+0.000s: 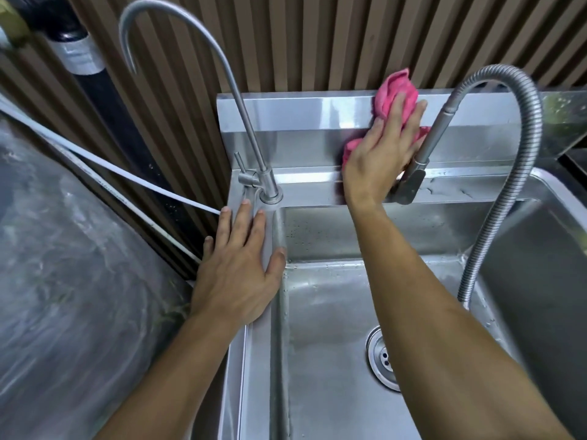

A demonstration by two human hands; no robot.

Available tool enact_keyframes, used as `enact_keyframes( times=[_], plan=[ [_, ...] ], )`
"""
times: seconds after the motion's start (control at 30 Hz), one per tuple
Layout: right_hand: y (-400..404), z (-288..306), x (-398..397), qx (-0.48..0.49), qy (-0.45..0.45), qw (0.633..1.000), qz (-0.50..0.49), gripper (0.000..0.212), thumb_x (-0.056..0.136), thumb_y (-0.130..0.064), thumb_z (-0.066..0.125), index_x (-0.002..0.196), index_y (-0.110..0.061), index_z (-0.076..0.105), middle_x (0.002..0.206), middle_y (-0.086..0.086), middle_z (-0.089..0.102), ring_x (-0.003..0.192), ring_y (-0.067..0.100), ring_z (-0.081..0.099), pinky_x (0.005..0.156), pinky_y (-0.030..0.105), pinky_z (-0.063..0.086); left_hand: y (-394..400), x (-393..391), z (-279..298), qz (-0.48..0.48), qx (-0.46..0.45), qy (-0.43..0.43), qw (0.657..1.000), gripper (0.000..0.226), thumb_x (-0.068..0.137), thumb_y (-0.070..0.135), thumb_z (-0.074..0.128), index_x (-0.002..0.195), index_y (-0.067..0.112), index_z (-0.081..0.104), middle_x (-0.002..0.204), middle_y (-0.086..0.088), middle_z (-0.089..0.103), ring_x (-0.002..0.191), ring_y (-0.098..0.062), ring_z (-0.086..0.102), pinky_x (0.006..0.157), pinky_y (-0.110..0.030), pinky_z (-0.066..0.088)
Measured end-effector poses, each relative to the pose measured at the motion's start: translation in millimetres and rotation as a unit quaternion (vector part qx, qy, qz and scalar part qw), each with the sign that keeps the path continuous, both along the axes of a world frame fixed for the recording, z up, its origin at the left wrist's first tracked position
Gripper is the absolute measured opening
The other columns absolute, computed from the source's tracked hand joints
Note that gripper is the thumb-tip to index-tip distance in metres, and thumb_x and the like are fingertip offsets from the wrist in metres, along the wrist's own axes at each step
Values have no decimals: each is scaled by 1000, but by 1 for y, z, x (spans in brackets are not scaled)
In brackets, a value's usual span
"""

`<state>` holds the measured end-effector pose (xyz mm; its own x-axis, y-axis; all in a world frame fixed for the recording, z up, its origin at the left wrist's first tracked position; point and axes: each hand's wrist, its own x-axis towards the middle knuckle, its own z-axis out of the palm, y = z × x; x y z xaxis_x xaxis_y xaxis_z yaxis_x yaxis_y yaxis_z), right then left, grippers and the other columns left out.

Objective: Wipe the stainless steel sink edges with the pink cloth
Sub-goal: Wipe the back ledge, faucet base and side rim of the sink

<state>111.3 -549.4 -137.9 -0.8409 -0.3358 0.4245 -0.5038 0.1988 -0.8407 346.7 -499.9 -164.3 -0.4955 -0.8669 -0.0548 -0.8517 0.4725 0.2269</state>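
The stainless steel sink [305, 115] has a raised back splash and a deep basin below it. A pink cloth [395, 90] lies bunched against the back splash, reaching up to its top edge. My right hand [381, 154] presses the cloth flat onto the steel with straight, spread fingers. My left hand [238, 265] rests palm down on the sink's left rim, fingers straight, just in front of the thin tap's base.
A thin gooseneck tap [203, 52] rises at the sink's back left corner. A flexible hose sprayer [422, 154] arches over right beside my right hand. The drain [382, 357] sits in the basin. Clear plastic sheeting [70, 281] and a white tube [95, 163] lie left.
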Motion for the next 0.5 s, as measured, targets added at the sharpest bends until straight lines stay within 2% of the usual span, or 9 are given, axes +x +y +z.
enact_keyframes(
  times=[0.03,0.07,0.13,0.17,0.2,0.27,0.37,0.43,0.5],
  plan=[
    [4,-2,6,3,22,999,26,48,110,-25,40,158,-21,40,169,7,26,156,39,17,124,29,-2,1,0,0,0,0,2,1000,73,103,62,19,166,29,5,174,9,-15,160,-20,-15,128,-54,10],
    [7,-3,13,11,60,996,63,47,109,-23,42,156,-20,45,166,8,32,153,39,23,129,38,10,1,0,0,1,3,6,1000,76,100,63,16,166,29,5,174,9,-14,160,-20,-15,128,-54,10],
    [12,-6,33,68,150,976,145,42,105,-21,51,147,-20,51,159,14,37,145,38,37,118,52,39,1,0,1,5,10,15,1000,80,95,65,14,166,29,7,174,10,-12,160,-19,-14,128,-54,10],
    [13,-14,45,119,196,958,172,41,102,-18,56,143,-21,52,155,15,37,143,38,39,111,55,46,0,0,1,6,9,18,1000,81,94,65,14,166,29,9,174,10,-10,160,-19,-13,128,-54,11],
    [13,-24,56,173,251,935,182,40,99,-18,60,139,-22,53,151,14,41,143,38,38,106,59,47,-1,-1,1,7,6,21,1000,81,93,65,15,166,29,11,174,10,-8,160,-19,-11,128,-55,12],
    [15,-44,59,254,318,897,171,31,100,-24,58,131,-22,61,141,11,54,147,38,37,108,64,40,-1,-1,-1,7,1,26,1000,83,92,66,16,166,28,14,175,10,-6,161,-20,-9,127,-56,14],
    [30,-49,26,301,273,907,110,32,101,-20,51,129,-17,65,138,13,58,146,40,37,115,62,33,-3,0,-3,5,-6,37,999,85,90,67,16,165,27,19,175,8,0,161,-22,-4,127,-56,18],
    [38,-43,12,345,216,911,60,40,97,-11,47,137,-9,56,144,18,49,145,43,32,115,57,35,-3,1,-4,2,-7,41,999,84,91,67,19,164,26,22,175,7,4,161,-23,-2,127,-57,19],
    [36,-36,19,381,191,904,27,44,98,-18,45,141,-5,49,148,21,42,145,46,30,113,58,36,-2,1,-4,3,-8,44,999,82,93,65,22,164,26,23,175,6,5,161,-23,-2,126,-57,19]
  ],
)
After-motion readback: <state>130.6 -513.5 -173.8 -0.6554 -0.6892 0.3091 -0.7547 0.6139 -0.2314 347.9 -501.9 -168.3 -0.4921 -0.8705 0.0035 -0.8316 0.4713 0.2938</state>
